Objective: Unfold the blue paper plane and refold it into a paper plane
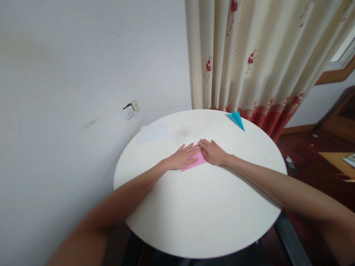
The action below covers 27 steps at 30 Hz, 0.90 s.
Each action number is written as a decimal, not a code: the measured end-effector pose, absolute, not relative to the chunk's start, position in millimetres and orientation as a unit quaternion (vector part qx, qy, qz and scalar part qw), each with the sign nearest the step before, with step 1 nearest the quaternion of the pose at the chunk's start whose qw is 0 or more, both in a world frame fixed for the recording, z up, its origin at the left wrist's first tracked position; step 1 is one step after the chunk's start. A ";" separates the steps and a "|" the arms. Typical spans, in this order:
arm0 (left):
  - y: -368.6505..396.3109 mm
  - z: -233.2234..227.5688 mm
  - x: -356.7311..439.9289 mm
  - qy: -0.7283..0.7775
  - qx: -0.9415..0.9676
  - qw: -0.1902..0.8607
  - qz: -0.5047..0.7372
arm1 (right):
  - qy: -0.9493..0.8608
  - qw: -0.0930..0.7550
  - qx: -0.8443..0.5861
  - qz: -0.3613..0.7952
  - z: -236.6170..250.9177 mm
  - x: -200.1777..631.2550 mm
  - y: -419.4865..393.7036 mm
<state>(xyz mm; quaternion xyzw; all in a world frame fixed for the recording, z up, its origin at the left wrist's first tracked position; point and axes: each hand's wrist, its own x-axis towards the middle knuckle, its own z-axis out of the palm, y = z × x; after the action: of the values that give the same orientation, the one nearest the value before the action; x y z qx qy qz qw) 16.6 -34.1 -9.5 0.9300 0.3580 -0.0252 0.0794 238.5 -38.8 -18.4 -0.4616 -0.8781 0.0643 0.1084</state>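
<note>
A folded sheet of pink paper [194, 162] lies on the white round table [205, 207], partly covered by both hands. My left hand [183, 157] rests flat over its left part with the fingers stretched out to the right. On its right end lies my right hand [213, 152], palm down, its fingers pointing up and left. The fingertips of the two hands meet near the paper's upper edge. How the paper is folded beneath them is hidden.
A blue paper plane [236, 120] lies near the table's far right edge. Towards the far left is a thin white sheet [154, 132]. A wall with a socket [129, 112] stands at the left, and a floral curtain [249, 55] hangs behind the table.
</note>
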 end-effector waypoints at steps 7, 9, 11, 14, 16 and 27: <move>-35.5 -7.1 17.2 0.359 0.930 0.080 -0.021 | -0.873 0.113 -0.471 0.051 -21.8 236.0 -39.4; -36.0 -6.5 17.6 0.360 0.929 0.079 -0.022 | -0.874 0.115 -0.470 0.048 -22.3 235.9 -39.3; -36.3 -6.3 17.7 0.361 0.929 0.080 -0.022 | -0.874 0.116 -0.470 0.047 -22.3 236.1 -39.3; -35.9 -6.8 17.2 0.362 0.928 0.082 -0.021 | -0.874 0.115 -0.471 0.046 -21.6 236.2 -39.6; -35.4 -7.4 16.8 0.362 0.929 0.082 -0.019 | -0.875 0.115 -0.468 0.044 -21.2 236.1 -40.0; -37.1 -8.1 17.9 0.365 0.927 0.080 -0.011 | -0.881 0.089 -0.461 0.059 -22.7 236.5 -40.0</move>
<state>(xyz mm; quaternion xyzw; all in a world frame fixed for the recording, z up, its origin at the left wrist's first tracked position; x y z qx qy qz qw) 17.9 -37.1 -8.1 0.9274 0.3653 -0.0109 0.0801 236.5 -40.0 -22.7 -0.4606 -0.8811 0.0595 0.0890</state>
